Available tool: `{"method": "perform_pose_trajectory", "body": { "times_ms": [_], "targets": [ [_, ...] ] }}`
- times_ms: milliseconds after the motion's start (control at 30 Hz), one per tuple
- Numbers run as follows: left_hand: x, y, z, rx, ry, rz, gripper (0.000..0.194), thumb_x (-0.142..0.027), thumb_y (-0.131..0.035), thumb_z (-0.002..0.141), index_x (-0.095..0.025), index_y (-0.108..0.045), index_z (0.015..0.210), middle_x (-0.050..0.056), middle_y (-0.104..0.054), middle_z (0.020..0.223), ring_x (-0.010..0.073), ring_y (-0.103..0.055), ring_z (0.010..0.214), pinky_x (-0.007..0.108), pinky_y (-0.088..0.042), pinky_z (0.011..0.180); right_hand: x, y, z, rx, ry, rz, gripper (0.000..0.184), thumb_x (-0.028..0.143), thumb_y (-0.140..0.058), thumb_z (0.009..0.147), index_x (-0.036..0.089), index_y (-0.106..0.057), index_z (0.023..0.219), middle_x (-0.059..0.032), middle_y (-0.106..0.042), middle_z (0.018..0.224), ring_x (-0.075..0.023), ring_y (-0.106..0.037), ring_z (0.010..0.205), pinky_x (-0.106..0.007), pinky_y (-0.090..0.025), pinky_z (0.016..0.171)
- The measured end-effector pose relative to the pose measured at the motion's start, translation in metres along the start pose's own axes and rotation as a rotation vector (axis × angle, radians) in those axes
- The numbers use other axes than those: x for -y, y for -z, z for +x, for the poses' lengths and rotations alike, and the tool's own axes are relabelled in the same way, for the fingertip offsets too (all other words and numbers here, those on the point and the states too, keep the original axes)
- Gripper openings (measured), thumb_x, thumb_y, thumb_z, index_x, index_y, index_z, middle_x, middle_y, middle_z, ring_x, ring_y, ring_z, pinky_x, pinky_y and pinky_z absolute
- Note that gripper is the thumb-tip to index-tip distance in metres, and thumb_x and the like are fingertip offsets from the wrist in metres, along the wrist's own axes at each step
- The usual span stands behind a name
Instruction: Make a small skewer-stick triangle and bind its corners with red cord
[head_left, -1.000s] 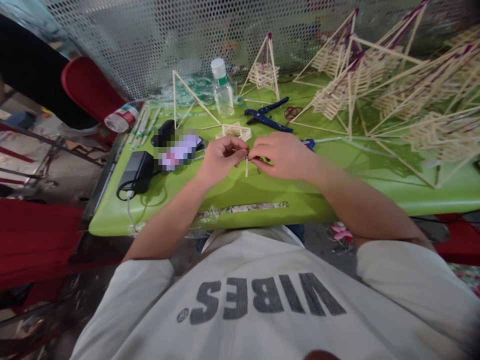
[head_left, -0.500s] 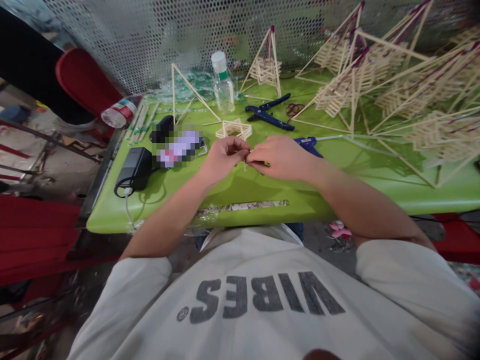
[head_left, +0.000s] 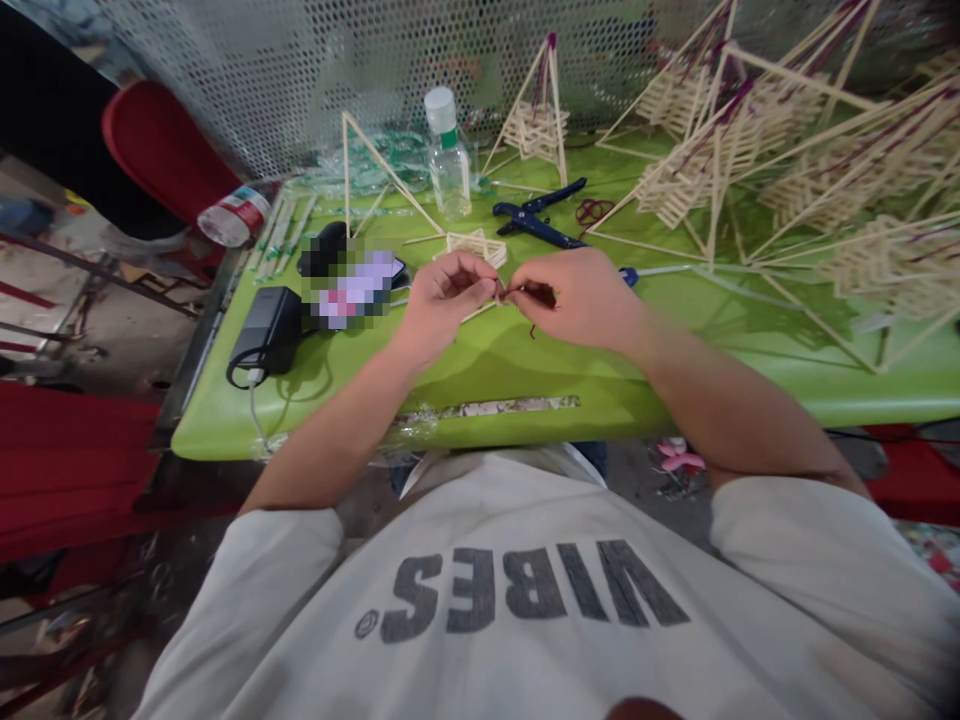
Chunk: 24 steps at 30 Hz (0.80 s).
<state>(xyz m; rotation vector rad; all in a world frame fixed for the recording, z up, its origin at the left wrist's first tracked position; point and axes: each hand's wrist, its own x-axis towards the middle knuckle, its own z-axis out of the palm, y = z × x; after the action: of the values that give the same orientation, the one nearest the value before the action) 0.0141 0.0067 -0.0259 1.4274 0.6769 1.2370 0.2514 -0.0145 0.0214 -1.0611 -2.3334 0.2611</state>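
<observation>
Fingertip to fingertip, my two hands work just above the green table [head_left: 360, 400]. My left hand [head_left: 444, 305] is closed in a pinch at the end of a thin wooden stick [head_left: 480, 313], mostly hidden under its fingers. Dark red string [head_left: 532, 331] hangs below the fingers of my right hand [head_left: 581, 300], which pinches it near the stick's end. Just beyond the left fingers lies a small lattice of wooden sticks [head_left: 480, 247]. A blue glue gun [head_left: 628, 276] is largely covered by my right hand.
Blue cutters [head_left: 536, 220] lie behind the hands beside coiled red string [head_left: 594, 213]. A clear bottle [head_left: 450, 170] stands farther back. Several stick pyramids [head_left: 697, 170] crowd the right. On the left are a phone [head_left: 360, 290], a black power adapter [head_left: 266, 325] and an open stick frame [head_left: 390, 175].
My right hand has shifted slightly right and up, away from the left fingertips. The dark red string now shows hanging below it, and more of the glue gun is covered.
</observation>
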Motion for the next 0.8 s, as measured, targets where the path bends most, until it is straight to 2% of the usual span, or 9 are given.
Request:
{"method": "perform_pose_trajectory", "body": {
  "times_ms": [133, 300, 400, 533, 700, 800],
  "targets": [
    [-0.001, -0.002, -0.001, 0.019, -0.014, 0.02, 0.037, -0.051, -0.103, 0.09, -0.022, -0.081, 0.098, 0.005, -0.08, 0.089, 0.017, -0.078, 0.084, 0.034, -0.069, 0.086, 0.0, -0.002, -0.001, -0.048, 0.007, 0.013, 0.017, 0.028, -0.065, 0.103, 0.022, -0.081, 0.099, -0.0055, -0.078, 0.085, -0.0235, -0.067, 0.078, -0.039, -0.042, 0.077],
    [0.0, -0.001, 0.0, 0.044, -0.047, 0.017, 0.035, -0.048, -0.103, 0.091, -0.021, -0.083, 0.099, 0.004, -0.08, 0.087, 0.015, -0.077, 0.08, 0.03, -0.067, 0.079, -0.007, -0.009, -0.002, -0.122, 0.148, -0.09, 0.024, 0.03, -0.06, 0.111, 0.022, -0.083, 0.11, -0.007, -0.084, 0.1, -0.0251, -0.073, 0.086, -0.04, -0.047, 0.081],
    [0.002, 0.001, 0.0, 0.029, -0.044, 0.051, 0.031, -0.045, -0.102, 0.092, -0.021, -0.083, 0.099, 0.003, -0.08, 0.085, 0.0139, -0.075, 0.076, 0.027, -0.062, 0.071, -0.011, -0.013, -0.003, -0.169, 0.224, -0.172, 0.027, 0.031, -0.057, 0.116, 0.023, -0.083, 0.115, -0.0075, -0.086, 0.11, -0.0253, -0.075, 0.089, -0.041, -0.048, 0.081],
    [0.002, 0.002, 0.001, 0.047, -0.003, 0.091, 0.025, -0.035, -0.102, 0.088, -0.02, -0.083, 0.096, 0.001, -0.079, 0.082, 0.0099, -0.068, 0.066, 0.023, -0.054, 0.061, -0.014, -0.014, -0.003, -0.205, 0.242, -0.218, 0.03, 0.028, -0.053, 0.118, 0.023, -0.083, 0.117, -0.0081, -0.086, 0.115, -0.0246, -0.075, 0.089, -0.041, -0.05, 0.079],
    [0.0, 0.003, 0.0, 0.074, 0.073, 0.059, 0.032, -0.03, -0.105, 0.078, -0.018, -0.083, 0.098, 0.001, -0.083, 0.089, 0.0124, -0.078, 0.08, 0.024, -0.063, 0.076, -0.016, -0.011, -0.003, -0.218, 0.287, -0.207, 0.031, 0.027, -0.054, 0.117, 0.025, -0.084, 0.122, -0.0071, -0.085, 0.115, -0.0234, -0.075, 0.09, -0.039, -0.051, 0.077],
    [-0.005, 0.001, -0.001, 0.089, 0.126, 0.078, 0.034, -0.028, -0.107, 0.074, -0.016, -0.082, 0.096, 0.001, -0.082, 0.085, 0.012, -0.077, 0.077, 0.025, -0.063, 0.075, -0.016, -0.011, -0.003, -0.188, 0.277, -0.214, 0.028, 0.031, -0.057, 0.118, 0.026, -0.084, 0.122, -0.0058, -0.085, 0.116, -0.0229, -0.074, 0.089, -0.04, -0.051, 0.078]
  ]
}}
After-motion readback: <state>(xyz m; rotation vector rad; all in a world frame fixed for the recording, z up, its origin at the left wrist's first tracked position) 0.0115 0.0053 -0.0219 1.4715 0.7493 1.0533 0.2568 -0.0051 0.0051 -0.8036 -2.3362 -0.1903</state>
